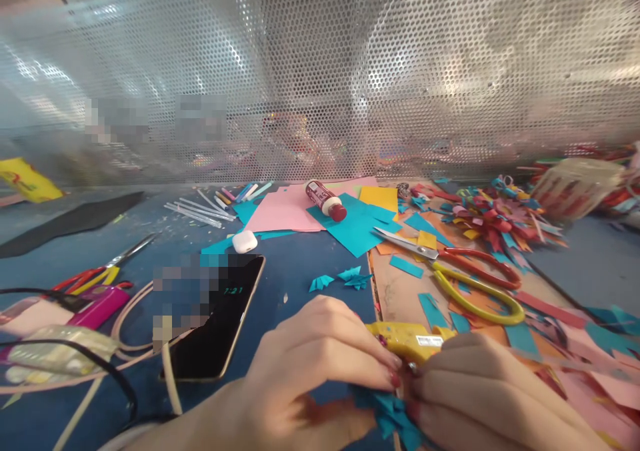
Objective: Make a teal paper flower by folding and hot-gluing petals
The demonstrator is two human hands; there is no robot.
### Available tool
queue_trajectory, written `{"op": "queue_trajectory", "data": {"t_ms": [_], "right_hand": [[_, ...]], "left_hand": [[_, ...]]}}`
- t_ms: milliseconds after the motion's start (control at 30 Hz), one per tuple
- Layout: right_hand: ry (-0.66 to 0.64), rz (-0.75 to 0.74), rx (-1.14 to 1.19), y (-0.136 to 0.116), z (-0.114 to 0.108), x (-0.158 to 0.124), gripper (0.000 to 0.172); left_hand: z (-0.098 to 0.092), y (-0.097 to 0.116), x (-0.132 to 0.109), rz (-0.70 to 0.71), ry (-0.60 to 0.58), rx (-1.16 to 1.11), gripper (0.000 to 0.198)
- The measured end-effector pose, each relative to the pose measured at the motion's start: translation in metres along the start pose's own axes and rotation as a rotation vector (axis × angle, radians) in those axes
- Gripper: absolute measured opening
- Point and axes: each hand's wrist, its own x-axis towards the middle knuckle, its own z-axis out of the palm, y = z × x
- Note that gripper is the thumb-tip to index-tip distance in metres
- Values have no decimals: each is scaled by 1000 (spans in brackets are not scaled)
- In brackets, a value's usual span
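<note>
At the bottom of the head view, my left hand pinches a piece of folded blue paper between thumb and fingers. My right hand closes on the same paper from the other side, its fingertips partly hidden. Just beyond the fingers lies a yellow plastic tool with a white label, mostly covered by the hands. Small folded blue paper pieces rest on the blue table further off. Scissors with red and yellow handles lie half spread to the right.
A phone, white earbud case and cables sit left, near a second pair of scissors. Behind are coloured sheets, a glue bottle and clear sticks. Paper scraps cover the right. Perforated metal closes the back.
</note>
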Motion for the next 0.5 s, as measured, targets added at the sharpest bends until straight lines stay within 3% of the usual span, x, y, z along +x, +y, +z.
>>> {"op": "queue_trajectory", "data": {"t_ms": [300, 500], "right_hand": [[-191, 24, 10, 3, -8, 3, 26], [-94, 64, 11, -1, -8, 10, 29]], "left_hand": [[2, 0, 0, 26, 32, 9, 18], [3, -4, -4, -34, 54, 1, 15]]}}
